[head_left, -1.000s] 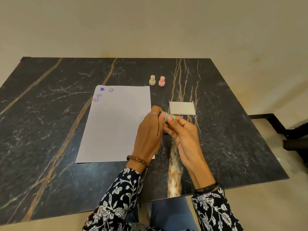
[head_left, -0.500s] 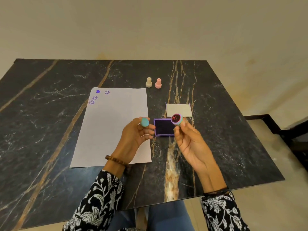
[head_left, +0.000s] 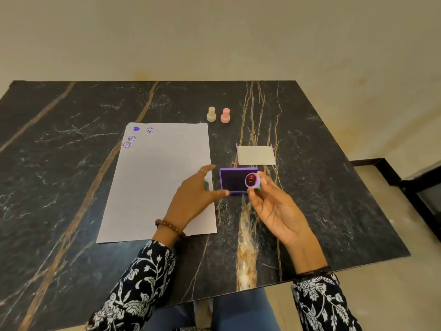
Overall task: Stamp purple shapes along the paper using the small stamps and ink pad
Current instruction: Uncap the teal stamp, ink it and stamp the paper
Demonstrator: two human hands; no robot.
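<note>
A white sheet of paper lies on the dark marble table, with several purple stamped marks in its far left corner. The open purple ink pad sits just right of the paper. My right hand pinches a small teal stamp above the pad's right end, its red face turned up toward me. My left hand hovers over the paper's right edge, palm down, with the teal stamp cap half hidden under its fingers.
A cream stamp and a pink stamp stand upright beyond the paper's far right corner. The ink pad's lid lies behind the pad. A dark metal frame stands off the table's right edge.
The hands were together pulling the cap off the stamp, then parted. My left hand has lowered palm down toward the paper's edge with the cap; my right hand keeps the stamp face up.
</note>
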